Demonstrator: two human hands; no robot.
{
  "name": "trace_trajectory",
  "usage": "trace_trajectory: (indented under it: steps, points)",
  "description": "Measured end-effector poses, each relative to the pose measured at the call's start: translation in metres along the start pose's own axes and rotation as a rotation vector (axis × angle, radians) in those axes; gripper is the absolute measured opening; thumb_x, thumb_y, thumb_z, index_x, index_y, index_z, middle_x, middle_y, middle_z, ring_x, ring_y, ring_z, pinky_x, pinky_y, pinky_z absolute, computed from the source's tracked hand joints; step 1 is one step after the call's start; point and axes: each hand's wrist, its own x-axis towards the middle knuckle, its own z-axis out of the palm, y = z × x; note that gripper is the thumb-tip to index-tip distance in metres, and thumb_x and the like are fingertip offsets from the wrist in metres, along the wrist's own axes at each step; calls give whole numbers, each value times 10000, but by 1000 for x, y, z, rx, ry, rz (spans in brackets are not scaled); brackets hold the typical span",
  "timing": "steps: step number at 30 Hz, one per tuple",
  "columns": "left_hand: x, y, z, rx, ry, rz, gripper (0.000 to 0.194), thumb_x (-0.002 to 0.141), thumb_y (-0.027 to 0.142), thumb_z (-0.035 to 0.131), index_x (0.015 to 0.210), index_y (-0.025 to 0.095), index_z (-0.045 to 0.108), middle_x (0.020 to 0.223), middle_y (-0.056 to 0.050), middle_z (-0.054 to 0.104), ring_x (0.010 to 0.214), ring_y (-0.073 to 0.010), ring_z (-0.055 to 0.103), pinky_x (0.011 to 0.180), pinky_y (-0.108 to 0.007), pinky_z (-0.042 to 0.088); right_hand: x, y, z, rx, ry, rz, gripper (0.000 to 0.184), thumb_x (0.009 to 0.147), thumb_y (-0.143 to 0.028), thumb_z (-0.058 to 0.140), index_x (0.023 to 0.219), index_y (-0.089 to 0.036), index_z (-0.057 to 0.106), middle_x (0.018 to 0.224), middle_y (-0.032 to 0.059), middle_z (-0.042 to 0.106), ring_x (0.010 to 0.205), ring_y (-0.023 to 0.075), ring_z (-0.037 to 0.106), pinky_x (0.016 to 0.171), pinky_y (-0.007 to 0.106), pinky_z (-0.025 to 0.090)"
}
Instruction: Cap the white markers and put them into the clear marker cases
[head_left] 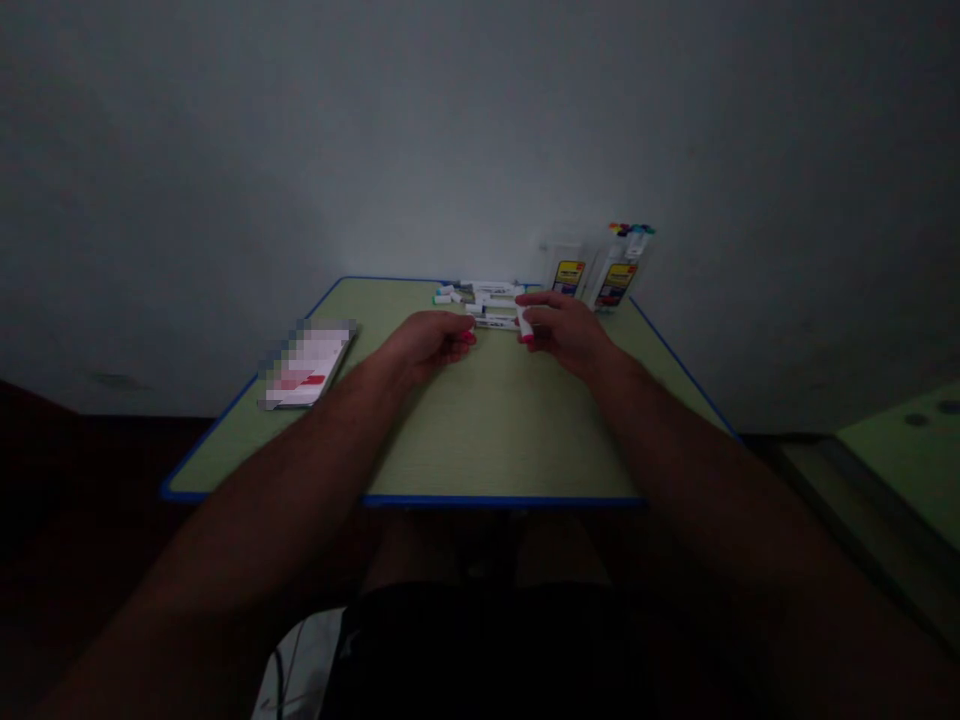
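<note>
My left hand (431,338) is closed, thumb and fingers pinching a small white piece with a pink end (468,337), most likely a marker, mostly hidden by the fingers. In my right hand (568,328) a white marker with a pink end (525,320) is gripped, pointing toward me. Between and just beyond both hands lie several white markers (495,323), some crosswise and some lengthwise, in a ladder-like arrangement. Other markers with blue and green ends (444,298) lie at its left side. Whether the held pieces touch those lying there, I cannot tell.
A clear marker case with a yellow label (570,272) stands at the back right. Beside it, a second clear case (616,284) leans, with colourful markers in it. A phone or tablet (311,365) lies on the left of the green, blue-edged table (495,440). A wall rises behind.
</note>
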Motion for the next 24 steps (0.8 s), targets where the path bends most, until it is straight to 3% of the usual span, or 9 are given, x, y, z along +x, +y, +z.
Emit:
trace_trajectory:
  steps: [9,24]
  points:
    - [-2,2,1,22,6,-8,93,821,99,654,745,137,616,593,-34,618,444,-84,507,438,-196,415,-4,0,1,-9,-28,0,231,792,-86,639,988,-199,685,662,-12,606,527,104,566,535,249,565]
    - [7,-6,-5,15,-11,11,110,786,124,708,723,156,624,617,-50,624,479,-101,525,461,-220,431,-4,1,2,-31,-39,19,282,807,-52,643,1039,-208,683,661,0,632,530,118,585,501,246,547]
